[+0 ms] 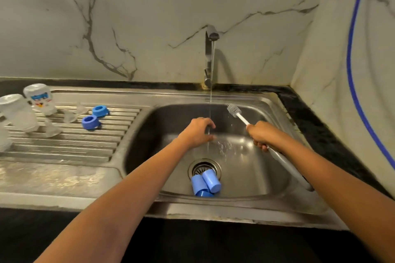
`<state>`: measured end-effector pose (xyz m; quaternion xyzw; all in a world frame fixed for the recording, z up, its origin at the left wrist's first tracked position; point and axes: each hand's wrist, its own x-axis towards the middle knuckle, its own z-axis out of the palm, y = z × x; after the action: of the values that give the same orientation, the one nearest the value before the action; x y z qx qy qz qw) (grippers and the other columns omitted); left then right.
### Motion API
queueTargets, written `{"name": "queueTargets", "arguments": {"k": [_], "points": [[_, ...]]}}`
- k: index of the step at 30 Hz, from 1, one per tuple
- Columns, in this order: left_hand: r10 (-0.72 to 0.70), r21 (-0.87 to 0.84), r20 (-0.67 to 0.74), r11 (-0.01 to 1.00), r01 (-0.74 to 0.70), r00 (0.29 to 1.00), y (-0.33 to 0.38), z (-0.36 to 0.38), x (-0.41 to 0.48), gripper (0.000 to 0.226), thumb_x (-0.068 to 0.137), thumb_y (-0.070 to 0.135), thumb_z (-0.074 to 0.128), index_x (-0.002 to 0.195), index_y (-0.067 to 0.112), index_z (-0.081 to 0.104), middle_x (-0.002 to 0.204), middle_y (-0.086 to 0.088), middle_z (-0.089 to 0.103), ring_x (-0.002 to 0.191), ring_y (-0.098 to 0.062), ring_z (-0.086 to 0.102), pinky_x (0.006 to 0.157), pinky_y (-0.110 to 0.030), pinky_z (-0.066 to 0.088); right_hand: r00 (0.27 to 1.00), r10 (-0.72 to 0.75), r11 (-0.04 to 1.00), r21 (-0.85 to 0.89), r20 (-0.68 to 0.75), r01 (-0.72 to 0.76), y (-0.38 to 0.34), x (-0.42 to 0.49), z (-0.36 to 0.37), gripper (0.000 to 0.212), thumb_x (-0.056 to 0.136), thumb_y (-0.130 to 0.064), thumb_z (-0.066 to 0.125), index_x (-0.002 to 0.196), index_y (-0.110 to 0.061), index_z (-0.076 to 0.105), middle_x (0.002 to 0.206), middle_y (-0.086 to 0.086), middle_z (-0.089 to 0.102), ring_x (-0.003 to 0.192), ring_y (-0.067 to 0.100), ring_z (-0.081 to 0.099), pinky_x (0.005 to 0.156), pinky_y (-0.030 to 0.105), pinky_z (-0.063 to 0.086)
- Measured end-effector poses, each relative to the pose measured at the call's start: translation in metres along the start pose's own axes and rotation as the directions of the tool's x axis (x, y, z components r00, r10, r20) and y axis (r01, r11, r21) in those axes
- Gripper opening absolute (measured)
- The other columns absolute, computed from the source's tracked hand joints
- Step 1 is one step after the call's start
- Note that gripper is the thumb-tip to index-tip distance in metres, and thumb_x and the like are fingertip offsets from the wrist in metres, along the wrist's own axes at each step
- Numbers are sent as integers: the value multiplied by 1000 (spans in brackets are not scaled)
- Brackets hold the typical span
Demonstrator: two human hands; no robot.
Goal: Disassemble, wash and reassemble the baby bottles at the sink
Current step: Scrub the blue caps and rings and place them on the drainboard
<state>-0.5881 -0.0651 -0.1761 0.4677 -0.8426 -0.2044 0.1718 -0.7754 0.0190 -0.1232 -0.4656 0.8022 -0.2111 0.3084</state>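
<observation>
My right hand (261, 134) grips the handle of a bottle brush (234, 111), whose grey bristle head points up and to the left over the sink basin (256, 168). My left hand (198, 131) hovers under the running water with its fingers loosely curled, and whether it holds anything I cannot tell. Two blue caps (205, 182) lie beside the drain. On the draining board stand upturned clear bottles (40, 98), clear teats (69, 116) and two blue collar rings (92, 121).
The tap (210, 55) stands at the back of the sink with a thin stream running. The ribbed draining board (85, 145) lies to the left. A blue hose (352, 70) hangs along the marble wall on the right. Dark counter edges frame the sink.
</observation>
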Motion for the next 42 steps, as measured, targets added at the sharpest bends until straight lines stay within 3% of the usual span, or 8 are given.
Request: {"name": "queueTargets", "arguments": {"k": [5, 10, 15, 24, 29, 33, 38, 42], "points": [[95, -66, 340, 995, -77, 936, 18, 45, 10, 33, 78, 12, 76, 109, 11, 68, 96, -3, 65, 86, -13, 58, 78, -20, 45, 1000, 28, 998, -47, -8, -28, 5, 12, -5, 33, 101, -24, 33, 96, 1, 54, 59, 9, 49, 41, 16, 39, 39, 21, 32], [191, -51, 616, 978, -203, 764, 33, 82, 7, 43, 76, 15, 80, 116, 16, 64, 105, -3, 65, 98, -16, 61, 88, -28, 49, 999, 35, 998, -52, -18, -36, 5, 31, 0, 35, 100, -26, 36, 93, 1, 56, 61, 9, 52, 42, 17, 41, 42, 23, 34], [217, -41, 742, 959, -280, 634, 28, 91, 0, 33, 75, 25, 82, 104, 18, 66, 107, 1, 66, 102, -16, 60, 93, -31, 48, 999, 34, 998, -57, -15, -35, 6, 43, 7, 38, 100, -26, 37, 76, -1, 52, 59, 9, 51, 39, 17, 40, 40, 21, 32], [301, -81, 763, 922, -377, 572, 22, 113, -12, 43, 78, 20, 79, 115, 14, 60, 106, -6, 60, 93, -13, 53, 77, -19, 40, 999, 51, 997, -51, -16, -52, 4, 45, 11, 36, 99, -26, 36, 75, -2, 51, 58, 7, 51, 37, 15, 36, 38, 17, 31], [320, -68, 747, 908, -412, 583, 31, 124, -15, 31, 82, 13, 72, 110, 7, 61, 110, -12, 62, 90, -14, 52, 67, -8, 37, 998, 63, 997, -54, -12, -63, 3, 42, 12, 34, 99, -25, 36, 76, -4, 50, 57, 5, 50, 36, 14, 36, 37, 17, 31], [311, -30, 734, 903, -428, 604, 36, 126, -16, 27, 84, 15, 69, 110, 9, 61, 107, -8, 65, 89, -14, 55, 75, -21, 42, 998, 62, 997, -53, -3, -62, 4, 41, 14, 34, 98, -26, 36, 75, -4, 50, 58, 6, 51, 37, 14, 37, 38, 18, 32], [235, 144, 581, 913, -382, 779, 36, 106, -9, 33, 85, 39, 67, 98, 8, 65, 94, -7, 68, 80, -21, 58, 71, -27, 46, 998, 68, 997, -37, -1, -68, 5, 35, 11, 34, 98, -25, 36, 77, -3, 50, 58, 6, 51, 38, 15, 37, 39, 19, 32], [105, 209, 253, 965, -160, 962, 26, 69, 17, 41, 83, 49, 65, 77, 8, 63, 76, -11, 64, 70, -25, 55, 66, -32, 46, 998, 68, 998, -19, -10, -68, 2, 29, 8, 34, 99, -23, 36, 78, -2, 51, 57, 8, 49, 38, 16, 37, 38, 19, 31]]}}
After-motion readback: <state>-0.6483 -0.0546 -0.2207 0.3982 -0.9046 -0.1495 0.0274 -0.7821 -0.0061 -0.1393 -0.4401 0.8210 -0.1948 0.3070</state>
